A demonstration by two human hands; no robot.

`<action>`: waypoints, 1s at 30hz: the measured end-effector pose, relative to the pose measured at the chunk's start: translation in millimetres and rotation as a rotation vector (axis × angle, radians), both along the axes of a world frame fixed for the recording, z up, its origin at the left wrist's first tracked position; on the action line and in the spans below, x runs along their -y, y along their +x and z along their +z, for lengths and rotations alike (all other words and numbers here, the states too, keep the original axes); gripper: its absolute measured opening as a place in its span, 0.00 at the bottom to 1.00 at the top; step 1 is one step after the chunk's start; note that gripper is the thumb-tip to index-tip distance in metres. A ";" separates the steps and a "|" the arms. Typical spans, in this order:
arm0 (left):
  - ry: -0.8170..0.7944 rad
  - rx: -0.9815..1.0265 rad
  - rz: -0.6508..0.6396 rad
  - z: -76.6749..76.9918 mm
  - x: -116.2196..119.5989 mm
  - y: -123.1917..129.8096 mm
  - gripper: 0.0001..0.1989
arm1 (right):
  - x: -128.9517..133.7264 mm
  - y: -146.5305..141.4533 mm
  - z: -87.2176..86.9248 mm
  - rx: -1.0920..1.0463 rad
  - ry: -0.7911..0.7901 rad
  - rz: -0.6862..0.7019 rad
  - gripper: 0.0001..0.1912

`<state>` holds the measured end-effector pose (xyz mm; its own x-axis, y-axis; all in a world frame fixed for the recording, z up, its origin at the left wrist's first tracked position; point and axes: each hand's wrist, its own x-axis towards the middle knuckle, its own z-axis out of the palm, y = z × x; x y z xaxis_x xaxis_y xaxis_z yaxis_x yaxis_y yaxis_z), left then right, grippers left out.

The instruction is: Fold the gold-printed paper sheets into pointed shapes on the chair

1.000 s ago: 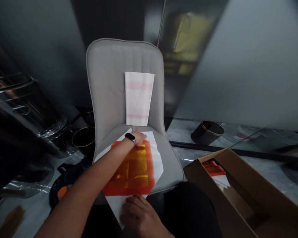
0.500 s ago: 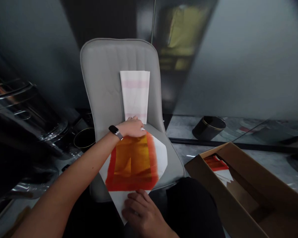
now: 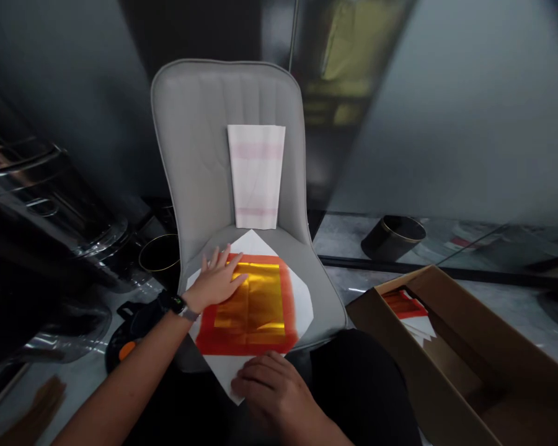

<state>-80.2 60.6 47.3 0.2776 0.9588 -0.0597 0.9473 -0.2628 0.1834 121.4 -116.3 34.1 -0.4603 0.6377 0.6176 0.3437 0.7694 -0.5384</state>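
Lying on the grey chair (image 3: 195, 142): 1 white sheet (image 3: 260, 316) with a red border and a shiny gold middle, spread over the seat, its near corner reaching past the front edge.
Far corner: now in plain view, pointing at the backrest; half a second ago the left hand (image 3: 215, 284) covered that end.
Left hand: has moved back to the sheet's upper left side, which leaves the gold middle mostly uncovered and, as I judge it, the sheet lying fairly flat.
Left grip: fingers fanned wide, palm down across the border and gold, grasping nothing.
Right hand (image 3: 272, 387): at the near white corner, much where it was.
Right grip: fingers loosely curled by the near edge; I cannot tell whether they pinch the paper or only rest there.
Left wrist: 1 watch (image 3: 180, 303).
Against the backrest: folded white paper (image 3: 256, 176) with 2 faint pink bands, standing upright just beyond the far corner, untouched.
Right of the seat: 1 open cardboard box (image 3: 413, 378), with red-and-white papers (image 3: 407, 306) inside at its far end.
Left of the seat: 1 black bin (image 3: 162, 257) with a thin gold rim.
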 end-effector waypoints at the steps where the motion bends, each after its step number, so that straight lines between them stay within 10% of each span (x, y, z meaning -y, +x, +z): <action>1: -0.032 0.011 0.014 -5.8 3.7 -9.3 0.33 | -2.0 3.5 8.1 -0.025 -0.031 0.019 0.12; 10: 0.041 0.326 0.114 -16.4 -4.1 -56.0 0.27 | -117.0 9.0 79.7 -0.042 -0.479 0.023 0.05; 16: -0.225 0.751 0.223 -8.2 -10.6 -73.5 0.20 | -150.2 -0.9 107.0 -0.084 -0.540 0.074 0.07; 21: -0.417 0.971 0.326 -12.0 -9.5 -78.0 0.27 | -156.6 0.0 97.1 -0.106 -0.605 0.022 0.10; 30: -0.179 0.674 0.324 -6.9 -0.2 -76.8 0.23 | -271.4 -45.5 30.1 0.339 -0.697 -0.263 0.09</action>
